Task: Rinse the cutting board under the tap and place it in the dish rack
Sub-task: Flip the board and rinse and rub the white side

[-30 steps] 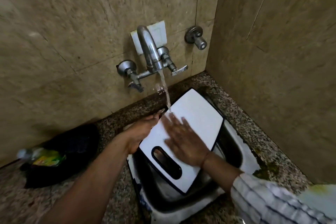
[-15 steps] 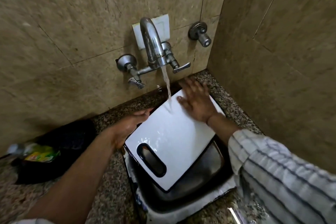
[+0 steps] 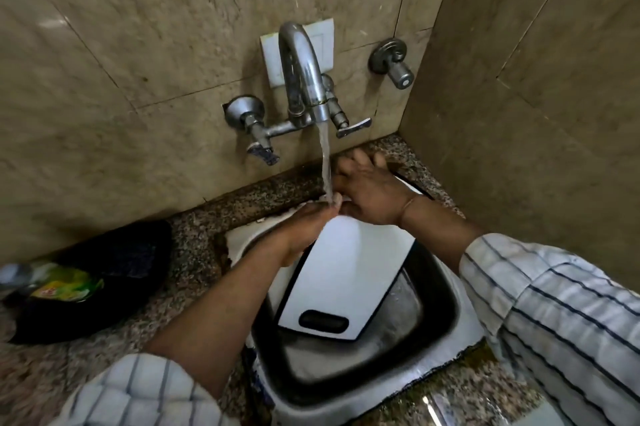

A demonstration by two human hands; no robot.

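Board (image 3: 349,273) leans in the sink (image 3: 446,297), handle slot at the near end, far end up by the back rim under the tap (image 3: 301,79); my L hand (image 3: 308,228) grips its left edge; R hand (image 3: 370,193) lies flat w/ fingers spread on the far end, not clenched; water hits where they meet. Risk: wet plastic, one-sided grip; board could slide into the sink or spray water over the counter (image 3: 194,252). No rack in view.

Tap (image 3: 304,79) water hits both hands — left hand (image 3: 304,228), right hand (image 3: 370,193) — on the white cutting board (image 3: 346,273).
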